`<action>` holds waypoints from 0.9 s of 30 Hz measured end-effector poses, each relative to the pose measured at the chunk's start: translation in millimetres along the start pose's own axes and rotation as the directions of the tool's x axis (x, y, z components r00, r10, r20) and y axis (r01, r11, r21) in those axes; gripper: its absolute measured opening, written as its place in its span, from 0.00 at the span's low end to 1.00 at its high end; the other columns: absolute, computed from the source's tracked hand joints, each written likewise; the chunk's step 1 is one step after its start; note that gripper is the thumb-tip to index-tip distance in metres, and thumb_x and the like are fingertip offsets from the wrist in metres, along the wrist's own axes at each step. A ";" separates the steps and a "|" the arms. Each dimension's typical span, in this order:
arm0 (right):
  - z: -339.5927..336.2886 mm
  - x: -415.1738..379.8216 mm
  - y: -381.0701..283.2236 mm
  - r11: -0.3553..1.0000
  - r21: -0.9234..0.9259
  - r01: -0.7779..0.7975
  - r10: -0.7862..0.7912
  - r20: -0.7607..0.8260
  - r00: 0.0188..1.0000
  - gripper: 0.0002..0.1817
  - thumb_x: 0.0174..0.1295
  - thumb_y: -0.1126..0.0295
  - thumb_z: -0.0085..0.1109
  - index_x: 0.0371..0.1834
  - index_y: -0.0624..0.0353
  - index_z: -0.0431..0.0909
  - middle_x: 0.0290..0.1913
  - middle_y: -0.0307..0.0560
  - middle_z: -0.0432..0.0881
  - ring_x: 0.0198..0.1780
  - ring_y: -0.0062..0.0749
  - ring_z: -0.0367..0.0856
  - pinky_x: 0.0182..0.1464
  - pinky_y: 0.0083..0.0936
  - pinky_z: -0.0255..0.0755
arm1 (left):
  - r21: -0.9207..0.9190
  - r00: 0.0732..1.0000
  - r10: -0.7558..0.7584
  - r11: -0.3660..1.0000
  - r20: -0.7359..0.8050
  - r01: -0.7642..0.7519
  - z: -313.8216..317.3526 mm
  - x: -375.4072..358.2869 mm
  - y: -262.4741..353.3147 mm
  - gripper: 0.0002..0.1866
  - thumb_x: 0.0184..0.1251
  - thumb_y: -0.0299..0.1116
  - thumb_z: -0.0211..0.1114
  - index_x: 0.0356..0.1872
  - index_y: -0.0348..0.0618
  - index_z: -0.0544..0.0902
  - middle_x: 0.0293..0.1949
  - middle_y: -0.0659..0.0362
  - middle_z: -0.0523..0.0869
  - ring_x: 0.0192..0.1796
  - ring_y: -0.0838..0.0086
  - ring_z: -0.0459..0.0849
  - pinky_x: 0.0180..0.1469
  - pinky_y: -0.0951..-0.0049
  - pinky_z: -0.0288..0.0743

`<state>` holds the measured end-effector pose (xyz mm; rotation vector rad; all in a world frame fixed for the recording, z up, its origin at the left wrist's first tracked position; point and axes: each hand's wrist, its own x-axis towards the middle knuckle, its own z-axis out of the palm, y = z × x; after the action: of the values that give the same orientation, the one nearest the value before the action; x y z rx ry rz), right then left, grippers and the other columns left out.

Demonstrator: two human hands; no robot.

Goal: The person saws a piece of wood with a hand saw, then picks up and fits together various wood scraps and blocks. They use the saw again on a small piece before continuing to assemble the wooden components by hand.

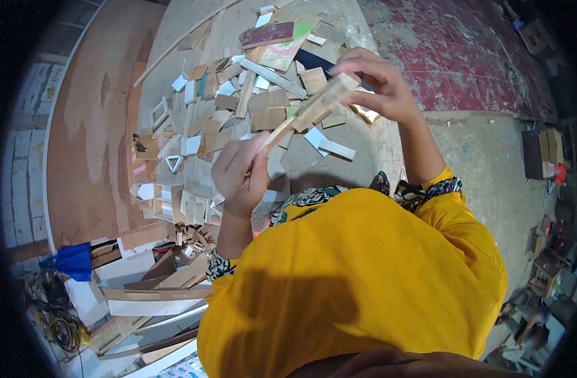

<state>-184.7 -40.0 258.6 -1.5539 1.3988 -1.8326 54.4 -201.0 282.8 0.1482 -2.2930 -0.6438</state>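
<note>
Between my two hands, a pale wooden piece point(326, 103) is held slanted above the table, slightly blurred. It looks broad and block-like at its upper right and narrows to a thin strip at its lower left. My left hand point(239, 171) pinches the thin end between thumb and fingers. At the broad end, my right hand point(384, 85) grips with curled fingers on top and the thumb beneath. Below them, many wood offcuts point(267, 118) lie scattered, and a white-faced strip point(337, 149) rests near the table's front.
A dark red block point(267, 35) lies toward the back of the worktable point(313, 165). To the left leans a large plywood sheet point(90, 126). Long boards point(156, 307) and a blue bag point(71, 262) lie at lower left. People sit in the lower right background.
</note>
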 end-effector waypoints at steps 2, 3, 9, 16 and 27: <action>0.3 -0.9 -2.2 0.963 -0.166 0.215 -0.213 0.028 0.977 0.18 0.46 0.78 0.63 0.44 0.60 0.78 0.45 0.44 0.75 0.49 0.31 0.74 0.50 0.24 0.68 | 0.010 0.988 0.148 0.989 -0.049 -0.148 -12.4 6.7 6.3 0.15 0.42 0.17 0.65 0.36 0.39 0.83 0.28 0.56 0.81 0.29 0.67 0.80 0.30 0.75 0.72; 4.3 -2.1 -4.4 0.958 -0.152 0.244 -0.249 -0.017 0.968 0.17 0.43 0.79 0.62 0.40 0.59 0.79 0.43 0.44 0.76 0.49 0.34 0.75 0.50 0.25 0.68 | 0.064 0.966 0.256 0.965 -0.038 -0.254 -18.1 9.9 12.9 0.16 0.40 0.18 0.65 0.36 0.40 0.84 0.28 0.57 0.82 0.30 0.67 0.80 0.30 0.74 0.73; 12.4 -9.9 -15.6 0.905 -0.207 0.371 -0.394 -0.085 0.915 0.13 0.42 0.82 0.61 0.34 0.58 0.80 0.39 0.44 0.77 0.47 0.38 0.78 0.51 0.28 0.69 | 0.204 0.879 0.474 0.866 -0.043 -0.457 -23.2 3.7 21.7 0.15 0.39 0.22 0.66 0.34 0.45 0.85 0.31 0.60 0.83 0.32 0.68 0.81 0.30 0.74 0.73; 11.2 -13.9 -30.9 0.863 -0.267 0.429 -0.461 -0.069 0.884 0.12 0.43 0.82 0.61 0.33 0.56 0.80 0.39 0.43 0.76 0.45 0.38 0.79 0.51 0.31 0.71 | 0.182 0.882 0.468 0.874 -0.064 -0.450 -22.1 3.5 23.4 0.14 0.40 0.24 0.67 0.33 0.46 0.85 0.31 0.61 0.83 0.34 0.68 0.82 0.31 0.74 0.74; 14.0 -18.2 -50.6 0.762 -0.424 0.489 -0.532 0.021 0.847 0.13 0.44 0.85 0.58 0.31 0.55 0.82 0.35 0.42 0.78 0.43 0.38 0.79 0.51 0.37 0.73 | 0.030 0.937 0.341 0.938 0.074 -0.344 -28.4 4.3 20.4 0.18 0.36 0.30 0.69 0.35 0.38 0.83 0.34 0.54 0.83 0.40 0.57 0.83 0.43 0.65 0.77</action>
<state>-150.5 -9.6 290.1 -2.2810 1.6030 -2.0176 72.4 -196.1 312.6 -0.2548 -2.3209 -0.4239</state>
